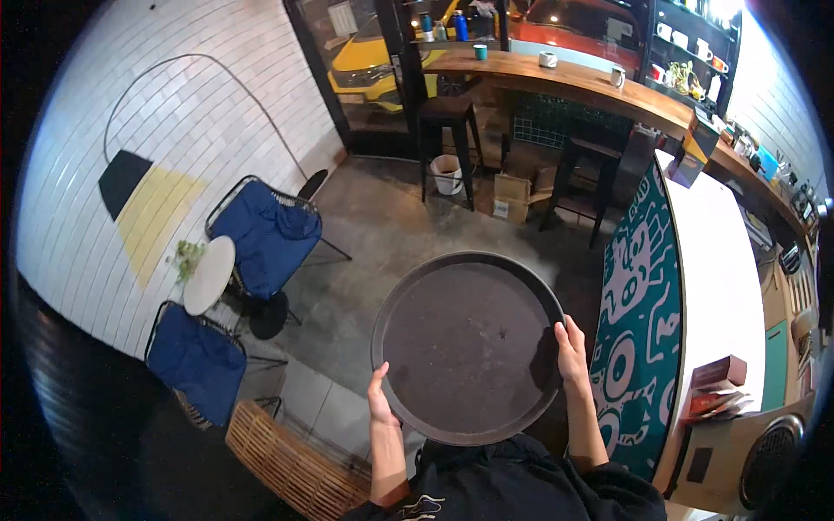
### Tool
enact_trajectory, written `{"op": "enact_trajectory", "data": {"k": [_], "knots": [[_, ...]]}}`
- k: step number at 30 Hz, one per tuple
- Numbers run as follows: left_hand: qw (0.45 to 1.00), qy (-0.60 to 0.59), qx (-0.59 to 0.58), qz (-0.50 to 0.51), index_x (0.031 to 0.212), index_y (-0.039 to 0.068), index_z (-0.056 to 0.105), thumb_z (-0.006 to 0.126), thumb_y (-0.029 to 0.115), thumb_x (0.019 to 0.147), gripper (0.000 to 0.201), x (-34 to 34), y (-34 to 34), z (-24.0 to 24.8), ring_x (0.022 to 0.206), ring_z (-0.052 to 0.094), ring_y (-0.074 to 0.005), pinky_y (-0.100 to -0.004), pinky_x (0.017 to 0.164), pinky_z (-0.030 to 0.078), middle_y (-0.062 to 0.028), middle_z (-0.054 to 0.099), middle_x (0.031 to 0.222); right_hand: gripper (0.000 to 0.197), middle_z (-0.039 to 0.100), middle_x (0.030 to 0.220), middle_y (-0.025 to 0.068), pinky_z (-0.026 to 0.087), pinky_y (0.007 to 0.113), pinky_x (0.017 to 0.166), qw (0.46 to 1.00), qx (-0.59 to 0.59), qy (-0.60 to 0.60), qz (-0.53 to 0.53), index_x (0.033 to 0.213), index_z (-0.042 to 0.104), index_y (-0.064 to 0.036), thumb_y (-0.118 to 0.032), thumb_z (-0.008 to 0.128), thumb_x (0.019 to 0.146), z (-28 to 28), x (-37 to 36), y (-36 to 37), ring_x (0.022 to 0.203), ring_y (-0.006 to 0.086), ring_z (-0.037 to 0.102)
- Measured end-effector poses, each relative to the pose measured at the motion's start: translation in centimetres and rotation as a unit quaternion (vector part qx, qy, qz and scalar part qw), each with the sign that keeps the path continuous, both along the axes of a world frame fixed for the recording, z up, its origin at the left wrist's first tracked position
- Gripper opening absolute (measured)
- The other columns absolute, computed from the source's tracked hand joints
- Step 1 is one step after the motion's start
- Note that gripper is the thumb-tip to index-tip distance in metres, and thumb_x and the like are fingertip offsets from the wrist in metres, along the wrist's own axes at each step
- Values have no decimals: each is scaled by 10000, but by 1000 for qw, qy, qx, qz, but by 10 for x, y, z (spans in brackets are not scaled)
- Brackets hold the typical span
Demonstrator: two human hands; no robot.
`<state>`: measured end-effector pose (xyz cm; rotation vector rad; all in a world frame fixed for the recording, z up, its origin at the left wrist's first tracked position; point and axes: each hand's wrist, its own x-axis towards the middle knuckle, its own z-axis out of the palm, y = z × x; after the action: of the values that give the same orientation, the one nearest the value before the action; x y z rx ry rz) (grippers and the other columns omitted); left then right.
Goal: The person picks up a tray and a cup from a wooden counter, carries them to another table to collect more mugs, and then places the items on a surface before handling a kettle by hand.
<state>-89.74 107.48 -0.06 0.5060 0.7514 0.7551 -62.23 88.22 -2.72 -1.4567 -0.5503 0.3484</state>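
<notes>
A round dark brown serving tray (469, 347) with a raised rim is held out level in front of my body. My left hand (380, 398) grips its lower left rim, the thumb over the edge. On the right rim, my right hand (571, 349) clasps the tray with its thumb on top. The fingers of both hands are mostly hidden beneath the tray. Nothing stands on the tray; only a small dark mark shows on its surface.
At right runs a white-topped counter (717, 286) with a teal patterned front. On the left, blue-cushioned chairs (265, 230) flank a small round table (210, 274). Stools (447, 113) and a cardboard box (512, 195) stand by the wooden bar (521, 65). A wicker seat (291, 464) is nearby.
</notes>
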Motion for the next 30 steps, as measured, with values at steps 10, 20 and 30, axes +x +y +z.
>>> {"op": "enact_trajectory", "data": {"k": [10, 20, 30], "knots": [[995, -2, 13, -101, 1115, -6, 577, 595, 281, 816, 416, 178, 195, 9, 954, 598, -279, -397, 842, 471, -143, 625, 1057, 193, 484, 782, -61, 352, 188, 678, 994, -21, 45, -96, 973, 568, -5, -174, 477, 965, 20, 127, 145, 752, 44, 425], [985, -44, -71, -151, 1023, 32, 583, 594, 258, 740, 363, 336, 324, 3, 835, 618, -285, -412, 755, 506, -114, 629, 937, 278, 516, 936, -7, 362, 233, 806, 979, -27, 39, -199, 1097, 541, 31, -210, 489, 967, 1, 255, 237, 892, 91, 446], [970, -75, -69, -222, 1111, -29, 551, 577, 235, 728, 466, 526, 418, -24, 907, 606, -337, -419, 814, 499, -175, 614, 1052, 296, 551, 1006, -4, 380, 222, 829, 948, -61, 21, -310, 1156, 551, 19, -198, 501, 961, -5, 431, 311, 938, 73, 469]]}}
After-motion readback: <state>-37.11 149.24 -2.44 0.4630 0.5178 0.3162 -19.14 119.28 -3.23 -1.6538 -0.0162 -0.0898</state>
